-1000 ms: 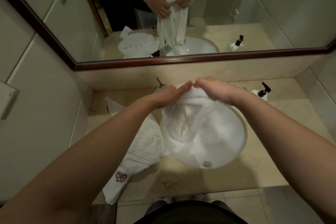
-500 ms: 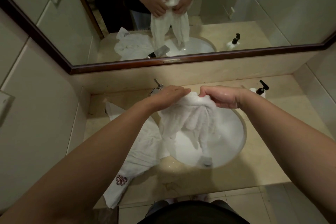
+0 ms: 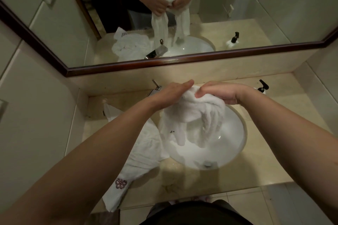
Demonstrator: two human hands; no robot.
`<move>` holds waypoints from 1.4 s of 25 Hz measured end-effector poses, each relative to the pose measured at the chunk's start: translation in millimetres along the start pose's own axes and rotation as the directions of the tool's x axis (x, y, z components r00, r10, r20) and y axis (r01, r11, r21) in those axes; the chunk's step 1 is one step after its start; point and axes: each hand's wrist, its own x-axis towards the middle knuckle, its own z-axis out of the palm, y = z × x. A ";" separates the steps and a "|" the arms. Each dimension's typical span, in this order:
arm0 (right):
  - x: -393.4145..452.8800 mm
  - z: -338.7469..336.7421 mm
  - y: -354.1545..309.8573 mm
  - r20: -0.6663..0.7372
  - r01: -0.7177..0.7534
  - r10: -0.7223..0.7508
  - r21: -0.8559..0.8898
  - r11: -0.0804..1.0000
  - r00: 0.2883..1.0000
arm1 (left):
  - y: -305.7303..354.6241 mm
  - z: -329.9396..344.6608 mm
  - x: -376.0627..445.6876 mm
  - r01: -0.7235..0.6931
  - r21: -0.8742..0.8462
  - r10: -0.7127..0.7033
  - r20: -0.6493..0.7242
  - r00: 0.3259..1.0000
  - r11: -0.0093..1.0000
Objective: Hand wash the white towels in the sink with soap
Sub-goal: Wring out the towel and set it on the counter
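While both hands (image 3: 197, 93) grip it, the towel (image 3: 190, 117) hangs over the sink (image 3: 236, 133)

A single wide-angle head camera looks forward and steeply down from above the person's own forearms, close over the sink (image 3: 237, 133) at frame centre, with the countertop (image 3: 265, 160) running to the lower edge. The mirror (image 3: 256, 14) fills the upper frame and shows the same basin and hands from the opposite side. Straight edges bow near the corners.
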 end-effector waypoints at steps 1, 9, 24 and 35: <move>1.3 -0.6 1.4 0.018 0.002 -0.003 0.025 1.000 1.000 | 4.4 -0.5 -0.5 -0.013 -0.009 0.013 -0.008 1.000 1.000; 0.2 -8.6 12.4 -0.122 0.150 -0.137 0.102 0.983 0.983 | -2.7 -1.3 12.8 -0.083 -0.057 0.086 0.052 0.995 0.995; -22.3 -40.5 5.6 -0.011 0.044 -0.043 0.029 0.999 0.999 | 36.5 18.9 34.2 -0.100 -0.016 0.101 0.229 0.968 0.995; -38.1 -66.9 42.1 -0.146 0.221 -0.193 0.210 0.952 0.970 | 60.3 35.6 57.1 -0.119 0.249 0.060 0.230 0.971 0.961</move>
